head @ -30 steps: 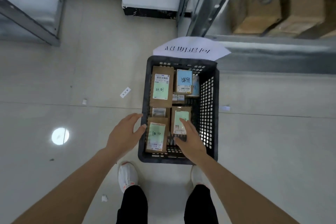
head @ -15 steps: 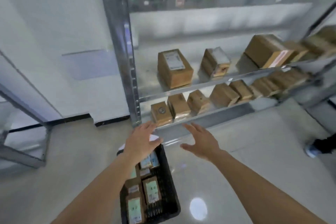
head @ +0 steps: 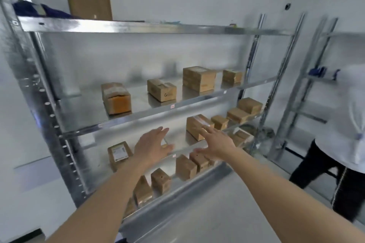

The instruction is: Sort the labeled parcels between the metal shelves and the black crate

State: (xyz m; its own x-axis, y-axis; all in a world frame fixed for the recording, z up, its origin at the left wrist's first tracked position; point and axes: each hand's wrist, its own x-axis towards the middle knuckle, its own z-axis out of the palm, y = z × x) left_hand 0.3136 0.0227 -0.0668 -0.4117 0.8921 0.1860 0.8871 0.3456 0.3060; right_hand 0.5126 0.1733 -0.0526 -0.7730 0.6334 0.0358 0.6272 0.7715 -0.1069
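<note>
A metal shelving unit [head: 158,27] fills the view, with cardboard parcels on several levels. My left hand [head: 152,146] and my right hand [head: 216,143] are both raised with straight, spread fingers in front of the third shelf, holding nothing. Just beyond my right fingertips sits a taped brown parcel [head: 195,126]. A labelled parcel [head: 118,154] lies to the left of my left hand. Higher up stand a parcel with an orange face [head: 116,98] and a plain box [head: 162,89]. The black crate is out of view.
A second person in a white top and black trousers [head: 343,144] stands at the right, by another metal rack [head: 308,89]. A flat cardboard sheet [head: 88,0] leans on the top shelf. More small parcels [head: 185,167] line the lowest shelf.
My view has lifted from the crate on the floor to the shelves. Both hands left the crate and rose, empty, to the third shelf.
</note>
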